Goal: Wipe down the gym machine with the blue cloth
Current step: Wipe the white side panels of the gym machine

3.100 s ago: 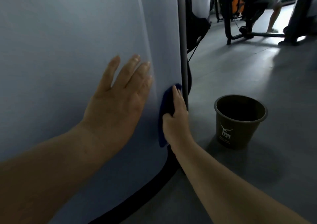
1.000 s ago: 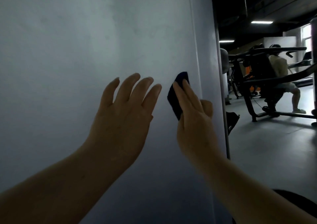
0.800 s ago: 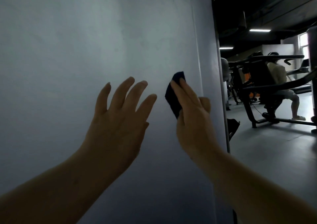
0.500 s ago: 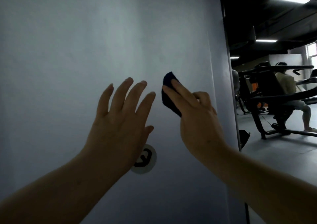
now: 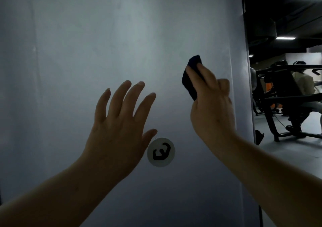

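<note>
The gym machine's pale grey side panel (image 5: 104, 44) fills most of the view, with a round white sticker (image 5: 160, 152) bearing a black logo low in the middle. My right hand (image 5: 211, 108) presses a folded dark blue cloth (image 5: 190, 80) against the panel near its right edge, fingers on top of the cloth. My left hand (image 5: 120, 127) is raised in front of the panel left of the sticker, fingers spread, holding nothing. Whether its palm touches the panel I cannot tell.
The panel's right edge (image 5: 244, 87) runs top to bottom. Beyond it lies grey gym floor (image 5: 289, 150) with a black exercise machine (image 5: 285, 96), on which a person (image 5: 303, 82) sits with their back to me. Ceiling lights glow at top right.
The view has risen from the panel's base and the bucket on the floor to its upper part. My right hand slid the cloth up and to the right. The sticker came into view.
</note>
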`<action>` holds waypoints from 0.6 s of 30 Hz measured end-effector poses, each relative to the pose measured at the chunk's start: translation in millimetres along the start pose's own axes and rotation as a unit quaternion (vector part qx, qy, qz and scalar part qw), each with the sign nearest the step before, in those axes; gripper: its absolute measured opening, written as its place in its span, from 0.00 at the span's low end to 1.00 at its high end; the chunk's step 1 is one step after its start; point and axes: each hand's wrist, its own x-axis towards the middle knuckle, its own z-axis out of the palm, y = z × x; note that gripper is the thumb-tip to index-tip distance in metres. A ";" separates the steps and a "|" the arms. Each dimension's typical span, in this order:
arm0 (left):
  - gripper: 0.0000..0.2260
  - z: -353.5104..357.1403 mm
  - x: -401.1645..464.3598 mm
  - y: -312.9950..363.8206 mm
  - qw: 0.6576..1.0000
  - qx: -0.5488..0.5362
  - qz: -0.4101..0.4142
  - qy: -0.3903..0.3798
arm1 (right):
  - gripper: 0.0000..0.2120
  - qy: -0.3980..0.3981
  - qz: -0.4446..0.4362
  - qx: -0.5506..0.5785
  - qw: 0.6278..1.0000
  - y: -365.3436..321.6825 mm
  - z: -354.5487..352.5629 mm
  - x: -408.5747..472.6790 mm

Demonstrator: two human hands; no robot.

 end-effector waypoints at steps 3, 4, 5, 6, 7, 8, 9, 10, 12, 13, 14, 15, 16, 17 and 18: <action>0.32 -0.2 -2.9 -4.0 1.000 -0.002 -0.005 0.006 | 0.39 -0.019 -0.081 -0.016 0.996 -19.9 8.7 -21.7; 0.32 -0.1 -4.2 -5.1 1.000 -0.001 -0.005 0.008 | 0.40 -0.022 -0.121 -0.028 0.992 -21.1 11.6 -31.6; 0.32 0.3 -6.2 -6.7 1.000 -0.002 -0.006 0.010 | 0.39 -0.015 -0.141 -0.032 0.989 -17.5 13.9 -37.7; 0.32 0.9 -9.0 -8.7 1.000 -0.005 -0.008 0.010 | 0.39 -0.002 -0.132 -0.029 0.991 -11.6 12.9 -36.9; 0.32 1.7 -12.3 -11.1 1.000 -0.010 -0.011 0.009 | 0.38 0.011 -0.097 -0.022 0.995 -6.2 9.7 -30.7; 0.32 2.4 -16.0 -13.5 1.000 -0.015 -0.015 0.009 | 0.38 0.011 -0.049 -0.012 0.999 -3.0 5.3 -23.1; 0.31 3.0 -20.0 -15.5 1.000 -0.020 -0.019 0.011 | 0.39 0.000 -0.012 -0.002 1.000 -0.6 3.5 -17.6; 0.30 3.8 -23.9 -16.9 0.999 -0.025 -0.023 0.015 | 0.39 -0.007 0.004 -0.001 1.000 -1.3 3.8 -17.0; 0.32 5.6 -34.3 -18.2 0.999 -0.039 -0.035 0.015 | 0.39 -0.021 -0.023 -0.010 0.999 -12.6 10.4 -32.5; 0.34 6.9 -38.9 -18.7 0.998 -0.045 -0.041 0.015 | 0.40 -0.027 -0.063 -0.011 0.998 -18.1 16.4 -45.5; 0.34 8.2 -43.0 -19.3 0.998 -0.048 -0.046 0.016 | 0.41 -0.036 -0.108 -0.014 0.993 -22.1 21.4 -58.6; 0.34 9.4 -47.6 -19.5 0.998 -0.048 -0.048 0.016 | 0.41 -0.045 -0.150 -0.025 0.987 -23.0 25.7 -69.4; 0.34 10.9 -51.9 -20.0 0.998 -0.048 -0.048 0.016 | 0.41 -0.044 -0.181 -0.038 0.982 -20.7 28.0 -73.5; 0.34 11.9 -55.4 -20.9 0.998 -0.047 -0.048 0.017 | 0.41 -0.032 -0.188 -0.043 0.981 -17.3 27.0 -69.5; 0.34 12.1 -58.3 -22.3 0.998 -0.047 -0.048 0.018 | 0.40 -0.017 -0.165 -0.038 0.985 -15.1 24.3 -61.7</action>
